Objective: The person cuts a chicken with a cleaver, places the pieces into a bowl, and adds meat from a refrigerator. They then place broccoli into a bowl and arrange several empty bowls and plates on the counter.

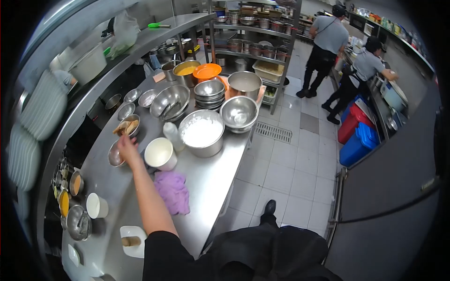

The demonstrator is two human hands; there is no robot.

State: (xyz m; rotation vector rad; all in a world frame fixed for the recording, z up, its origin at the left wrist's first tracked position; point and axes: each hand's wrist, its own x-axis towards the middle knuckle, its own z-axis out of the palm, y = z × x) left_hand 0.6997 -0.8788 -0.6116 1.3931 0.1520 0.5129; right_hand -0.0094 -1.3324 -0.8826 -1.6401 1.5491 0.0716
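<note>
My left hand [127, 148] reaches across the steel worktable, its fingers closed at a folded light-brown piece [124, 127] that looks like food or cloth. This piece lies partly over a small metal bowl [135, 126]. Just under the hand is another metal bowl [114, 154], partly covered by it. To the right of my wrist are a white tub [161, 154], a clear squeeze bottle [173, 135] and a large steel pot with white contents [202, 131]. A purple cloth [172, 192] lies beside my forearm. My right hand is out of view.
Stacked steel bowls [209, 93], an orange plate [206, 71] and a pot of yellow liquid [186, 70] crowd the table's far end. A steel shelf [140, 44] runs above its left side. Two people [328, 35] work across the tiled aisle, near red and blue bins [358, 145].
</note>
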